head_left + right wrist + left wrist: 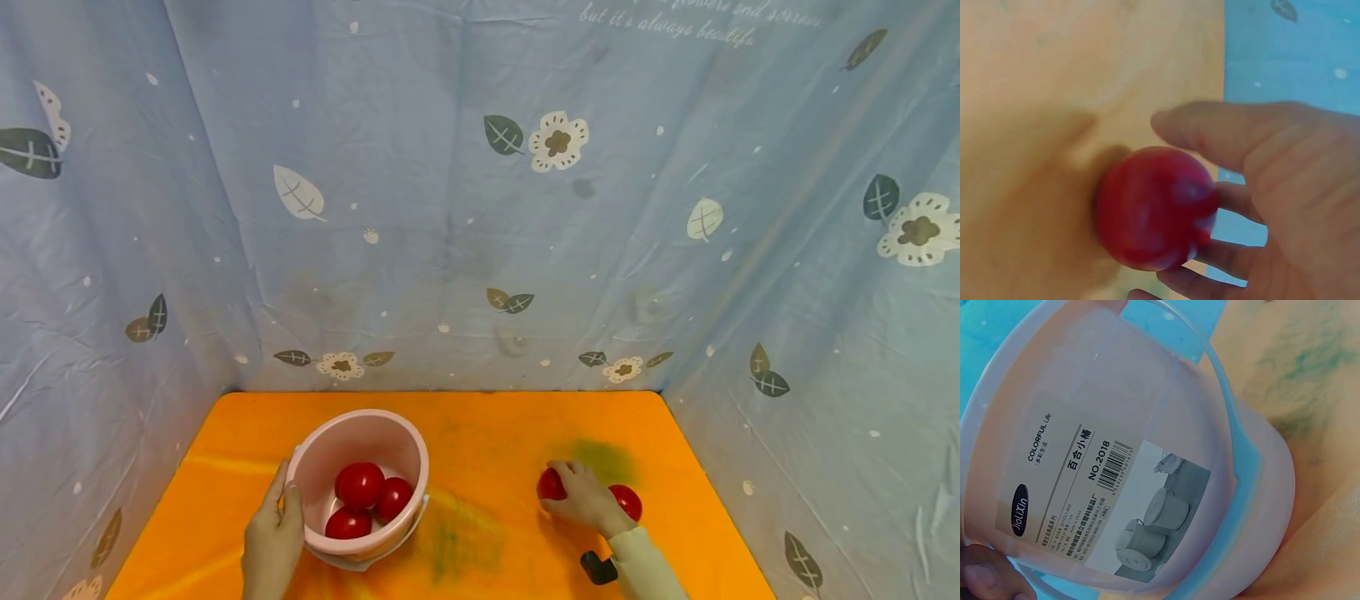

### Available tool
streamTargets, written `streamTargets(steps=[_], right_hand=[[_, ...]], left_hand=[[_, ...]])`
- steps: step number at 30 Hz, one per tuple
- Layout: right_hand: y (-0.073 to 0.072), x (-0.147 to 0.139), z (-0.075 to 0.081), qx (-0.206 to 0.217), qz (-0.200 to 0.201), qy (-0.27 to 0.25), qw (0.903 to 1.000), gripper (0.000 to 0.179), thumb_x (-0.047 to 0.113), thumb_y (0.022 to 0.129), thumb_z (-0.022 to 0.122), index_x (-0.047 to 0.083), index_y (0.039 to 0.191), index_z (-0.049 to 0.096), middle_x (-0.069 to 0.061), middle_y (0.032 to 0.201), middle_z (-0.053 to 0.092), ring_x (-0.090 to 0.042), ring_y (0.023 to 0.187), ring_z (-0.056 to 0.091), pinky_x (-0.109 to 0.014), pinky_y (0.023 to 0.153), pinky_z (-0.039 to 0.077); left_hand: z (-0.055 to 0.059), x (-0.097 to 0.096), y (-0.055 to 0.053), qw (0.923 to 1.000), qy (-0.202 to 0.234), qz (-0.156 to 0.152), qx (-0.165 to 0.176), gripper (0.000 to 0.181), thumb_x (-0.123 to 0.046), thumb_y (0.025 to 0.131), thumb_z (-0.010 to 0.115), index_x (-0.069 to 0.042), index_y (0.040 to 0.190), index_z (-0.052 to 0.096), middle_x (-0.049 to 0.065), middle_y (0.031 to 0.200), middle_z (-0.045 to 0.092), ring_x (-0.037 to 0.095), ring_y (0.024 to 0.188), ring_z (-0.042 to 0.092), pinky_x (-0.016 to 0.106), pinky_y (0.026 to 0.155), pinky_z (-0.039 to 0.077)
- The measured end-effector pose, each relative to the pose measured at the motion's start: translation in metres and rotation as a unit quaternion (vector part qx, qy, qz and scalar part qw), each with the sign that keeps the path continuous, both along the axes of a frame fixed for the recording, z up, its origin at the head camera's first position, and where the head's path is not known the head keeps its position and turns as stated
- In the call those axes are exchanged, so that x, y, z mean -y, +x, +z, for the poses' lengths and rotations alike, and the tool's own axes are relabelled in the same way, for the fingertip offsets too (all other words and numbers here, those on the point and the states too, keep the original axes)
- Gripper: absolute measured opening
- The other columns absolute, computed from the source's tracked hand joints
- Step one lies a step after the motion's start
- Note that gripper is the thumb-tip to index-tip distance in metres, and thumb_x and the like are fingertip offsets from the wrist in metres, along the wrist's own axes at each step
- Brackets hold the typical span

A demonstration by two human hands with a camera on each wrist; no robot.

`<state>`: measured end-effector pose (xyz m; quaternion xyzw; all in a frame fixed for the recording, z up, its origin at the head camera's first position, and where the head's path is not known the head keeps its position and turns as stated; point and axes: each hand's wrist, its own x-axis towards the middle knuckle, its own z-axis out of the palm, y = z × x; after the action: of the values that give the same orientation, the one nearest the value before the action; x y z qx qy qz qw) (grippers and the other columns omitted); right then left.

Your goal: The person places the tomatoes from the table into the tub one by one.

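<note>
My left hand [272,533] grips the left side of a pink bucket [311,454] near its rim. Several shiny red balls [361,486] lie inside it. The left wrist view shows the bucket's wall [1147,375] with a printed label, and part of a finger or thumb at the rim. Over on the right, my right hand [585,498] reaches around a red ball [551,484] on the table. Its fingers [1232,257] meet or nearly meet the ball's side, while the thumb stays apart from it. Another red ball [626,502] sits just right of that hand.
The orange table [480,433] carries greenish stains. Blue patterned curtain [420,250] rises along its back and both sides. A white handle [408,533] hangs down the bucket's front. A black device [598,568] sits by the right wrist.
</note>
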<state>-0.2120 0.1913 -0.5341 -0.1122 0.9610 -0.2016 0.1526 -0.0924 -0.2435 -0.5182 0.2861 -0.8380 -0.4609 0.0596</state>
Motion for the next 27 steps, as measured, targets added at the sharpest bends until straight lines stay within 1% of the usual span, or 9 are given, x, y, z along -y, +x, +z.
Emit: streamTargets(steps=[2,6,11,14,15,18,21,22,27], right_hand=[[0.001,-0.001,-0.003,-0.008,-0.005,0.000,1.0000,0.064,0.029,0.087,0.079,0.007,0.141,0.054,-0.023,0.137,0.053,-0.043,0.121,0.051,-0.064,0.096,0.050],[-0.001,-0.002,-0.012,-0.020,-0.015,-0.003,0.9997,0.063,0.025,0.087,0.080,0.007,0.141,0.053,-0.024,0.135,0.054,-0.041,0.117,0.057,-0.063,0.096,0.051],[-0.005,-0.004,-0.024,-0.020,-0.036,0.001,0.9992,0.067,0.026,0.086,0.081,0.010,0.143,0.051,-0.022,0.134,0.055,-0.037,0.112,0.063,-0.062,0.091,0.053],[-0.006,-0.004,-0.027,-0.022,-0.047,0.003,0.9986,0.067,0.028,0.086,0.081,0.012,0.144,0.051,-0.020,0.133,0.055,-0.036,0.111,0.063,-0.062,0.090,0.054],[-0.006,-0.004,-0.027,-0.023,-0.050,0.002,0.9985,0.067,0.029,0.086,0.081,0.013,0.144,0.051,-0.019,0.132,0.055,-0.035,0.110,0.063,-0.062,0.090,0.054],[-0.007,-0.004,-0.029,-0.020,-0.060,-0.009,0.9980,0.067,0.030,0.086,0.081,0.013,0.144,0.051,-0.017,0.129,0.055,-0.034,0.110,0.062,-0.061,0.091,0.054],[-0.007,-0.004,-0.030,-0.014,-0.068,-0.027,0.9972,0.067,0.030,0.086,0.081,0.012,0.144,0.051,-0.017,0.128,0.054,-0.035,0.112,0.060,-0.061,0.092,0.053],[-0.007,-0.004,-0.031,-0.013,-0.070,-0.034,0.9969,0.068,0.030,0.086,0.081,0.011,0.144,0.051,-0.018,0.128,0.054,-0.036,0.112,0.060,-0.061,0.093,0.053],[-0.006,-0.003,-0.030,0.000,-0.076,-0.060,0.9953,0.067,0.027,0.086,0.080,0.009,0.143,0.051,-0.020,0.128,0.054,-0.038,0.113,0.059,-0.061,0.093,0.052]], left_hand=[[0.000,-0.001,0.000,1.0000,0.001,-0.001,0.001,0.060,-0.049,0.107,0.026,-0.023,0.161,0.028,0.032,0.129,0.062,0.052,0.123,0.052,0.068,0.088,0.041],[0.001,-0.001,0.000,1.0000,0.002,-0.004,0.007,0.061,-0.051,0.107,0.025,-0.024,0.162,0.025,0.032,0.128,0.061,0.050,0.119,0.053,0.066,0.088,0.041],[0.001,0.000,0.000,1.0000,0.002,-0.004,0.007,0.061,-0.052,0.107,0.025,-0.024,0.162,0.026,0.032,0.119,0.063,0.048,0.114,0.055,0.063,0.086,0.043],[0.001,0.000,0.000,0.9999,0.003,-0.007,0.009,0.062,-0.052,0.107,0.024,-0.023,0.162,0.024,0.032,0.122,0.062,0.048,0.115,0.054,0.063,0.087,0.043],[0.001,0.001,0.000,0.9999,0.003,-0.007,0.008,0.062,-0.052,0.107,0.025,-0.023,0.162,0.024,0.032,0.115,0.064,0.047,0.114,0.054,0.063,0.087,0.043],[0.000,0.001,0.000,1.0000,0.004,-0.006,0.000,0.061,-0.051,0.107,0.025,-0.024,0.162,0.025,0.033,0.135,0.058,0.052,0.124,0.051,0.070,0.092,0.039],[-0.001,0.001,0.000,0.9999,0.009,-0.004,-0.004,0.061,-0.051,0.107,0.026,-0.024,0.162,0.026,0.032,0.138,0.057,0.053,0.129,0.049,0.073,0.095,0.037],[-0.001,0.001,-0.001,0.9999,0.011,-0.006,-0.004,0.061,-0.051,0.107,0.025,-0.024,0.162,0.025,0.031,0.146,0.049,0.054,0.132,0.046,0.075,0.098,0.035],[0.000,0.001,-0.002,0.9997,0.017,-0.012,0.013,0.062,-0.054,0.106,0.022,-0.028,0.163,0.021,0.028,0.155,0.040,0.056,0.138,0.039,0.078,0.101,0.030]])
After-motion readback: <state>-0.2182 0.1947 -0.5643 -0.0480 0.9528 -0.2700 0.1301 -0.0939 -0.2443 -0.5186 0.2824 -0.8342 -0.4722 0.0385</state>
